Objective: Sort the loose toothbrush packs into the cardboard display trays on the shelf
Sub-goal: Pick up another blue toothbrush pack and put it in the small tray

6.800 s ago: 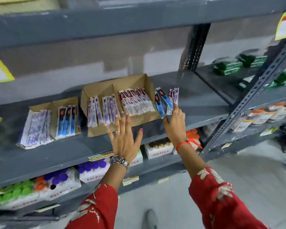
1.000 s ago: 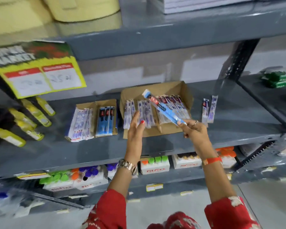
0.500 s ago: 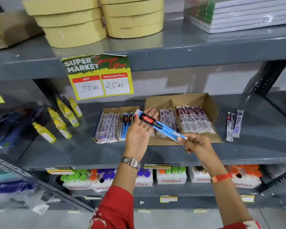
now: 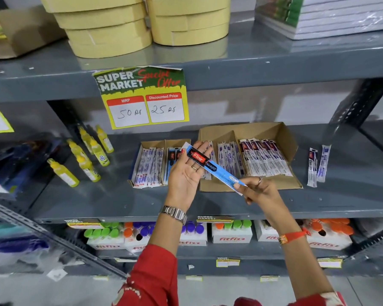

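Holding a long blue pack (image 4: pixel 210 166) slantwise in front of the middle shelf (image 4: pixel 341 202), both hands share it: the right hand (image 4: pixel 258 191) pinches its lower end between thumb and fingertips, and the left hand (image 4: pixel 187 171) lies open, palm up, fingers spread, under its upper end. Thumb of the left hand touches the pack's top edge; no closed grip there. Pack reads "Flair" on a red-and-black band.

Against half a second ago: the pack sits at much the same slant, right pinch unchanged, left palm still flat beneath. A second ago the left hand was lower and clear of the pack, which only the right hand carried above the large tray. Nearly seven seconds back both hands were flat at the shelf, the right among loose packs at the tray's right.

Surroundings. Small cardboard tray (image 4: pixel 142 151), left, two compartments: white packs in the left one, blue packs in the right, partly hidden by the left hand. Large cardboard tray (image 4: pixel 281 138), right of it, holds white-and-purple packs in rows; the held pack and left fingers cover its left compartment. Two loose packs (image 4: pixel 317 165) lie on bare shelf, well apart to the right of the large tray. Yellow bottles (image 4: pixel 84 155) lie scattered at left. A price sign (image 4: pixel 142 98) hangs from the upper shelf's edge, reading 50 and 25. Above it, stacked tape rolls (image 4: pixel 111 29). Lower shelf: white boxes (image 4: pixel 231 237) of coloured-cap bottles.
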